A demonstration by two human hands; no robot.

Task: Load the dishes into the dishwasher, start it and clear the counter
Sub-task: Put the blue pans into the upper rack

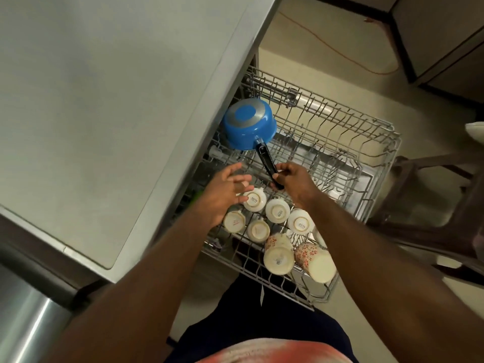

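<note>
Steel counter (pixel 104 100): runs along the left side of the rack and overhangs its left edge.

Dishwasher rack (pixel 372 142): grey wire, pulled out over the floor. The right half of the rack shows bare tines.

Brown wooden stool (pixel 432 195): on the floor just beyond the rack's right side.

Blue saucepan (pixel 246 129): upside down, base up, at the rack's far left corner and partly under the counter edge. Its black handle (pixel 264 158) points toward the rack's middle.

My right hand (pixel 298 184): over the middle of the rack, fingers and thumb curled round the end of the handle.

My left hand (pixel 222 195): over the rack's left side, fingers spread and holding nothing. I cannot tell whether it touches the cup below it.

Two floral mugs (pixel 278 255) (pixel 314 260): lying tilted side by side at the rack's near edge, bases toward me.

Five white cups: inverted in the rack's near-left part in two rows, three (pixel 254 200) (pixel 277 210) (pixel 301 221) behind and two (pixel 234 221) (pixel 258 230) in front.

Orange cord (pixel 327 45): on the floor beyond the rack's far side.
</note>
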